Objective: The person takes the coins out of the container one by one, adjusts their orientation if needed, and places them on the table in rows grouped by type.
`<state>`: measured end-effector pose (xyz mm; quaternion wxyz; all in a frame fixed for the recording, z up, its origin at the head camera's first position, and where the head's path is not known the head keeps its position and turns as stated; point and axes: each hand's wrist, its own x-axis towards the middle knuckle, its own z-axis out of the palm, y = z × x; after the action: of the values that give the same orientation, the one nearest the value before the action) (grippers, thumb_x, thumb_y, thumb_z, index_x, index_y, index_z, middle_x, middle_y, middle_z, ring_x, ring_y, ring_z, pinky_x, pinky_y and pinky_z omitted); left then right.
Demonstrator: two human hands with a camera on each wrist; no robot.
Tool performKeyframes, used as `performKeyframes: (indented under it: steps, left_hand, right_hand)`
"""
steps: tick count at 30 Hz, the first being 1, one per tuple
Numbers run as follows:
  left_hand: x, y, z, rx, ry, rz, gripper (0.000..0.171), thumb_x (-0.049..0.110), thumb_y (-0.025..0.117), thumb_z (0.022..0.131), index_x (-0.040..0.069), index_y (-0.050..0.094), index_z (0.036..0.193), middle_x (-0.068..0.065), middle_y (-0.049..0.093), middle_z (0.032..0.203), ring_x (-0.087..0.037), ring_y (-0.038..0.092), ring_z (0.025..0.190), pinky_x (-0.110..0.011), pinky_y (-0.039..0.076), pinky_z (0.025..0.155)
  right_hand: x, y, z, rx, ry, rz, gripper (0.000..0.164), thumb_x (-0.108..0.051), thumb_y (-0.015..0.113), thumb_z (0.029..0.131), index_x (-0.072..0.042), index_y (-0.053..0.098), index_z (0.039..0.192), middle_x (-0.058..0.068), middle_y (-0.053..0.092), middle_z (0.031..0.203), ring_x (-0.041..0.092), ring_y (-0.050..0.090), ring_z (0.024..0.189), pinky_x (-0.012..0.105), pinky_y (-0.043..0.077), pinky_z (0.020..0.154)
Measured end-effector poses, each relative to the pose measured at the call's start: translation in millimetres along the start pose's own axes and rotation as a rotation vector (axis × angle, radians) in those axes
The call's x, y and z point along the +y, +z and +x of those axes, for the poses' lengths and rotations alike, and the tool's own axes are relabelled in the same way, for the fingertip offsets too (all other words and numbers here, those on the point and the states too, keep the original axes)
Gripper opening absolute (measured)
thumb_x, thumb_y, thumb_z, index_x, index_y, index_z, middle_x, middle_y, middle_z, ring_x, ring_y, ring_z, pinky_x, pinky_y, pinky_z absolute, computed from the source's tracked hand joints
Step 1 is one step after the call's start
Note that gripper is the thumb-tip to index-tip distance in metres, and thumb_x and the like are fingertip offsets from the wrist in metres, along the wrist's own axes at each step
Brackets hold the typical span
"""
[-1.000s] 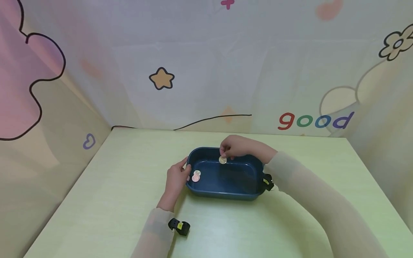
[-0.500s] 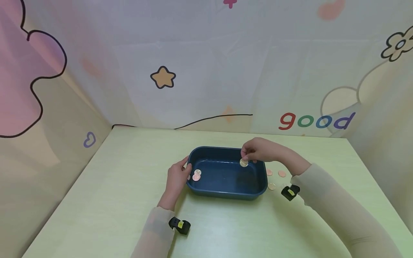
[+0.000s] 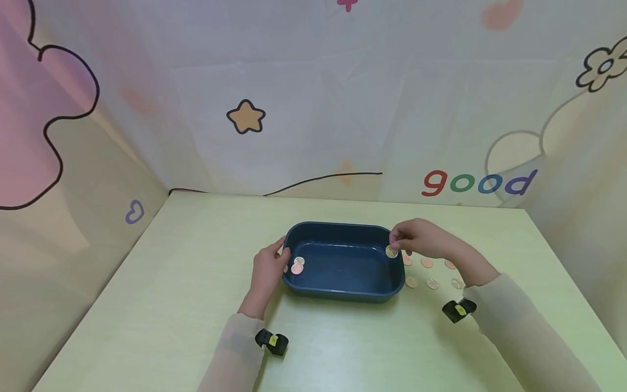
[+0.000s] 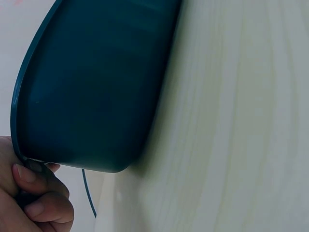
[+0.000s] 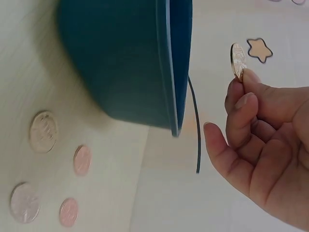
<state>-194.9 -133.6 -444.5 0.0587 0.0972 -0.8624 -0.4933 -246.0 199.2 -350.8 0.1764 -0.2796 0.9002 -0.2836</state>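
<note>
A gold coin [image 3: 391,251] is pinched between the thumb and fingertips of my right hand [image 3: 423,239], over the right end of a dark blue plastic tub [image 3: 343,298]. In the right wrist view the gold coin [image 5: 238,61] stands on edge at the fingertips. My left hand [image 3: 266,272] grips the tub's left end by the rim; the left wrist view has its curled fingers [image 4: 48,205] at the corner. Inside the tub, at the left, a copper coin [image 3: 297,269] overlaps a silver-looking coin [image 3: 299,261]. Another coin beside the left thumb is mostly hidden.
Right of the tub, several coins lie on the pale table [image 3: 196,261] in two rows. Copper coins [image 3: 427,262] form the back row, partly under the right hand. The front row has a gold coin [image 3: 411,282] and a silver coin [image 3: 432,283]. A printed cloth backdrop [image 3: 313,141] surrounds the table.
My right hand has travelled rightward with the gold coin, from above the tub's middle to its right rim. Coins on the table have come into view. The left hand and tub stay put.
</note>
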Motion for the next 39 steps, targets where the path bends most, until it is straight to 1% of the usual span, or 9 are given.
performKeyframes:
  steps: [5,12,17,21,27,33,36,39]
  left_hand:
    - [0.0,-0.5,0.0,-0.003,-0.011,0.006,0.044,0.014,0.058,0.099,0.003,0.06,0.142,0.004,0.047,0.055,-0.008,0.042,0.047,-0.02,0.033,0.049]
    - [-0.8,-0.7,-0.1,0.0,-0.005,-0.005,0.044,0.014,0.059,0.099,0.002,0.06,0.141,-0.002,0.053,0.056,-0.008,0.044,0.048,-0.021,0.034,0.05]
    - [-0.1,-0.7,-1.3,-0.003,0.003,0.003,0.044,0.014,0.058,0.099,0.002,0.06,0.141,-0.004,0.054,0.056,-0.008,0.044,0.048,-0.021,0.033,0.05]
    - [0.5,-0.5,-2.0,-0.009,-0.006,0.003,0.044,0.014,0.058,0.1,0.002,0.059,0.142,-0.002,0.052,0.056,-0.008,0.043,0.048,-0.021,0.033,0.05]
    - [0.7,-0.7,-2.0,-0.012,-0.023,-0.008,0.044,0.014,0.058,0.1,0.001,0.058,0.143,-0.008,0.056,0.059,-0.009,0.043,0.049,-0.021,0.033,0.05]
    - [-0.1,-1.1,-0.9,-0.009,-0.014,-0.013,0.044,0.013,0.058,0.1,0.002,0.059,0.143,-0.006,0.055,0.059,-0.009,0.044,0.05,-0.021,0.034,0.05]
    - [-0.5,-1.6,-0.8,-0.006,-0.013,-0.013,0.044,0.014,0.057,0.1,0.002,0.059,0.143,-0.005,0.054,0.058,-0.009,0.044,0.05,-0.022,0.033,0.05]
    - [-0.8,-1.7,-1.1,-0.006,-0.013,-0.016,0.044,0.014,0.057,0.1,0.002,0.059,0.143,-0.007,0.056,0.059,-0.009,0.044,0.05,-0.022,0.033,0.05]
  right_hand:
    - [11,-3,-16,0.056,0.029,0.007,0.01,-0.01,0.062,0.1,-0.002,0.067,0.097,0.0,0.066,0.083,0.013,0.056,0.069,0.027,0.045,0.068]
    - [28,-3,-39,0.103,0.064,0.048,0.012,-0.011,0.061,0.1,0.0,0.066,0.099,0.003,0.063,0.085,0.01,0.051,0.07,0.025,0.043,0.062]
    - [43,2,-54,0.14,0.1,0.047,0.011,-0.009,0.06,0.101,0.001,0.065,0.101,0.006,0.065,0.086,0.009,0.05,0.071,0.023,0.044,0.063]
    - [59,6,-64,0.184,0.153,0.025,0.011,-0.007,0.059,0.1,0.002,0.065,0.099,0.008,0.066,0.088,0.008,0.05,0.072,0.023,0.046,0.065]
    - [85,10,-81,0.237,0.241,0.033,0.013,-0.005,0.058,0.101,0.006,0.066,0.099,0.009,0.066,0.089,0.008,0.051,0.074,0.022,0.05,0.066]
    - [105,10,-94,0.262,0.309,0.034,0.015,-0.003,0.055,0.101,0.008,0.065,0.101,0.009,0.064,0.089,0.007,0.049,0.071,0.021,0.046,0.063]
    - [113,8,-99,0.273,0.343,0.039,0.017,-0.004,0.056,0.101,0.011,0.064,0.102,0.008,0.063,0.086,0.007,0.048,0.069,0.022,0.045,0.062]
    - [120,6,-103,0.272,0.372,0.038,0.018,-0.005,0.057,0.101,0.012,0.064,0.102,0.006,0.062,0.083,0.008,0.049,0.068,0.023,0.044,0.061]
